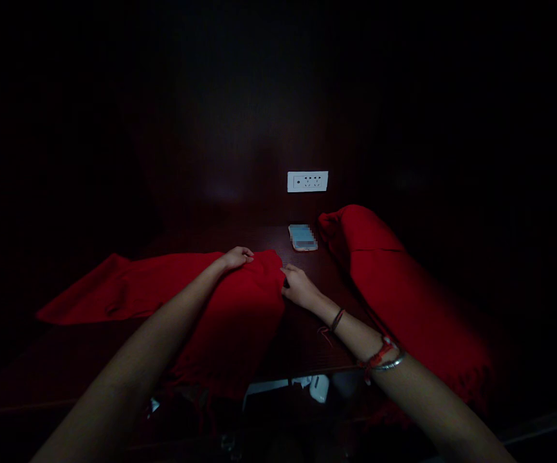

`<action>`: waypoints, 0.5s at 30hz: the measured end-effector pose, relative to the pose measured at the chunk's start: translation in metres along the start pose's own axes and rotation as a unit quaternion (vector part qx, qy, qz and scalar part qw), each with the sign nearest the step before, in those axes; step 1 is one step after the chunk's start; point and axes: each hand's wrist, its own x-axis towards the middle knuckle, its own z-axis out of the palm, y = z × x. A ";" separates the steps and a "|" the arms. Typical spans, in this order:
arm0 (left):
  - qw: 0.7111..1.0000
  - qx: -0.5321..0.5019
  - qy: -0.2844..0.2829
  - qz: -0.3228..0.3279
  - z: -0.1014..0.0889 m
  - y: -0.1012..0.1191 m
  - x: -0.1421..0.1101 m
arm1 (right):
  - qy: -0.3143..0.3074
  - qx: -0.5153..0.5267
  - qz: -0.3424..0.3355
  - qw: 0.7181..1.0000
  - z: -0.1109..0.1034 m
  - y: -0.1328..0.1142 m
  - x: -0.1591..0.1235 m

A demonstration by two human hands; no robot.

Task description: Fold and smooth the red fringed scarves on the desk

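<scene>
A red fringed scarf (240, 321) lies across the dark wooden surface, one part stretching left and its fringe hanging at the near edge. My left hand (237, 258) is on top of the scarf near its far edge, its fingers bent into the cloth. At the scarf's right edge, my right hand (300, 287) pinches the fabric between thumb and fingers. A bracelet, red threads and a silver bangle circle my right wrist and forearm.
To the right lies a second red fringed cloth (394, 276), folded long. A phone-like flat item (303, 237), partly pixelated, rests behind my right hand. A white wall socket (307, 181) is above it. Below the near edge is a white object (319, 388). The surroundings are very dark.
</scene>
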 end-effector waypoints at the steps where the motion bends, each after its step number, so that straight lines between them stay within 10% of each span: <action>1: 1.000 -0.005 0.002 0.003 -0.001 0.000 -0.001 | 0.022 0.002 0.015 1.000 -0.001 0.000 0.001; 10: 0.990 -0.123 0.064 -0.030 -0.008 0.003 0.005 | 0.115 0.060 0.283 0.950 -0.024 0.019 0.005; 15: 0.995 -0.098 0.015 -0.024 -0.002 -0.005 0.007 | 0.044 -0.003 0.192 0.980 -0.018 0.024 0.000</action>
